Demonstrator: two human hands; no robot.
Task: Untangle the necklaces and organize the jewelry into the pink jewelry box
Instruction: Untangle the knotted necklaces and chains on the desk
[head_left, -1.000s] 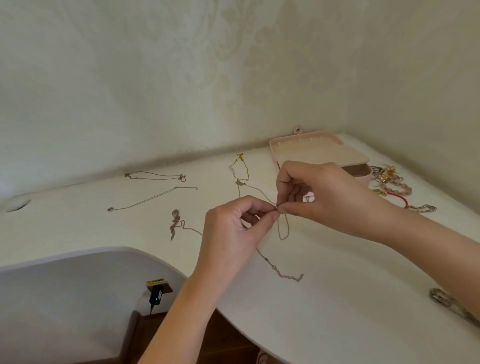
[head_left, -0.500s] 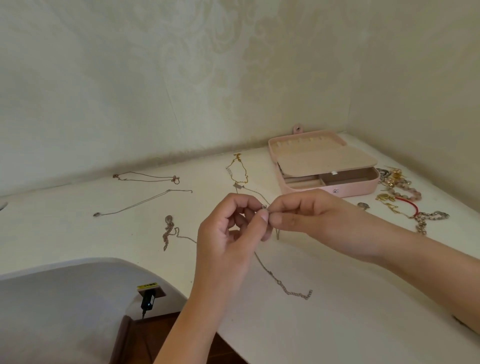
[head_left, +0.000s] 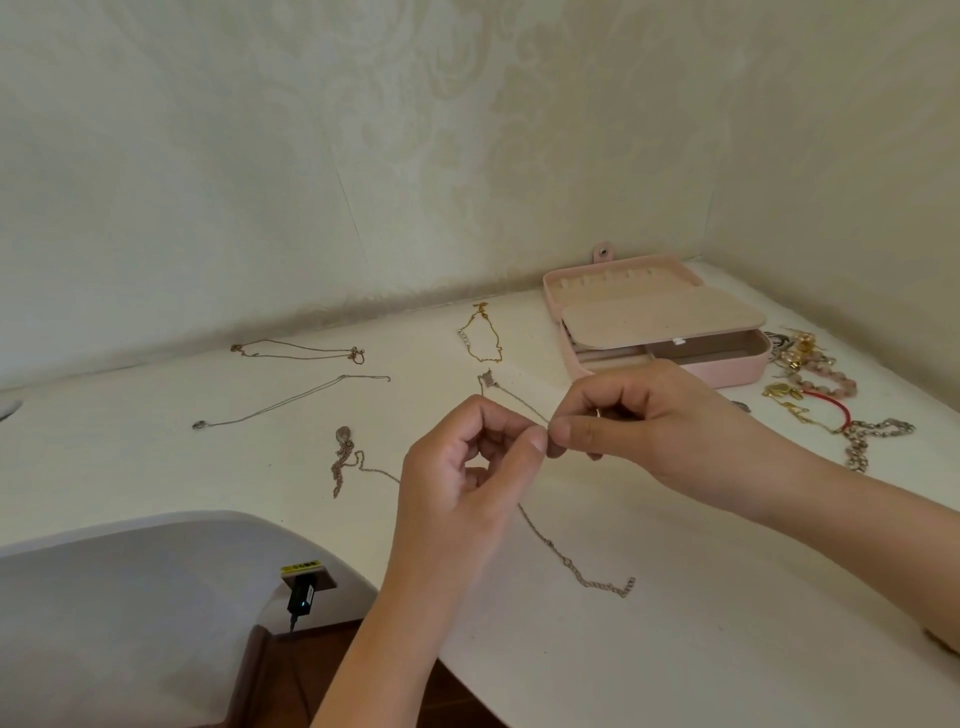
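Left hand (head_left: 460, 480) and right hand (head_left: 662, 431) both pinch thin chain necklace (head_left: 569, 564) thumb-to-forefinger, with fingertips meeting above white table (head_left: 675, 623). From the pinch the chain runs to 11 o'clock toward its small pendant and to 5 o'clock, tail lying on table. Pink jewelry box (head_left: 737, 371) open at 1 o'clock, behind right hand.

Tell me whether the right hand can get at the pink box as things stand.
Probably yes. The box lies open just beyond the right hand, nothing seen between, but that hand pinches a chain with the left hand and must first let go.
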